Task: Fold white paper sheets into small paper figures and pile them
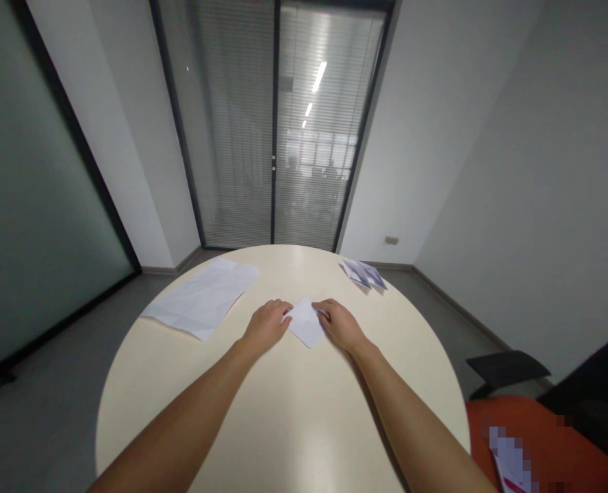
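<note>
A small folded piece of white paper (307,323) lies on the table between my two hands, one corner pointing toward me. My left hand (269,323) pinches its left corner between thumb and fingers. On the opposite side, my right hand (341,323) is closed on the right corner, its thumb mostly hidden under the fingers. Both forearms reach in from the near edge of the table.
The round cream table (283,424) carries a large creased white sheet (206,296) at the far left. Folded paper pieces (363,274) sit at the far right edge. An orange chair (555,438) with a black armrest (509,368) stands at the right.
</note>
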Available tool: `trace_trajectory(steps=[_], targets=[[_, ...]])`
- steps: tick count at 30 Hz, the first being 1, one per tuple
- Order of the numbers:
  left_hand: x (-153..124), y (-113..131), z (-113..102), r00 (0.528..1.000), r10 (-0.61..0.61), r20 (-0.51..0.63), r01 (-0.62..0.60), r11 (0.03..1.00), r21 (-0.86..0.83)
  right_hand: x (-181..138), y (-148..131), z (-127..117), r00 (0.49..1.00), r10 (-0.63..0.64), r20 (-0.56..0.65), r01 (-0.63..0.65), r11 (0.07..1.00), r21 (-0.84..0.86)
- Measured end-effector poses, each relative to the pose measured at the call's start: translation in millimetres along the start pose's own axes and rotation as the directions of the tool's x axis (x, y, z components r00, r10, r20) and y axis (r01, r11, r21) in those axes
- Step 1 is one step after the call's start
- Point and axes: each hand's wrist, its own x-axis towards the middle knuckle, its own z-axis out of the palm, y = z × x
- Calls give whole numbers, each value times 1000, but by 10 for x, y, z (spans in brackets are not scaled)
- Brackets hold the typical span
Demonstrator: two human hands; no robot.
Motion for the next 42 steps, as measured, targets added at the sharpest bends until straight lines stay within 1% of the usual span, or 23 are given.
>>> trace_trajectory(steps=[8, 13, 15, 18, 20, 24, 26, 31, 37, 40, 42], targets=[[-14, -19, 8, 999, 46, 9, -47, 998, 46, -12, 5, 4, 1000, -26, -5, 26, 999, -40], [-8, -9, 11, 997, 70, 15, -70, 996, 63, -6, -44, -20, 995, -96, 18, 98, 988, -116], [-8, 2, 2, 997, 74, 18, -75, 995, 70, -3, -80, -7, 989, -145, 43, 148, 983, -104], [-18, 21, -15, 997, 80, 14, -80, 994, 79, -11, -139, 30, 971, -225, 86, 228, 973, -33], [-29, 32, -18, 995, 103, 6, -103, 992, 76, -29, -175, 50, 963, -239, 124, 241, 970, -8], [-47, 48, 17, 974, 225, 30, -226, 974, 20, -77, -236, 70, 956, -172, 239, 183, 983, -26], [-48, 48, 47, 963, 264, 51, -264, 965, -9, -94, -256, 84, 949, -130, 286, 148, 988, -45], [-52, 34, 74, 965, 248, 88, -249, 969, -5, -97, -253, 107, 943, 6, 332, 37, 992, -124], [-76, 86, 16, 961, 243, 129, -244, 970, -7, -113, -190, 25, 914, 178, 365, -117, 976, -184], [-87, 132, -6, 962, 231, 145, -237, 971, 25, -147, -94, -16, 898, 247, 363, -178, 961, -214], [-92, 154, -12, 962, 225, 156, -235, 971, 51, -176, 17, -24, 902, 251, 350, -182, 959, -218]])
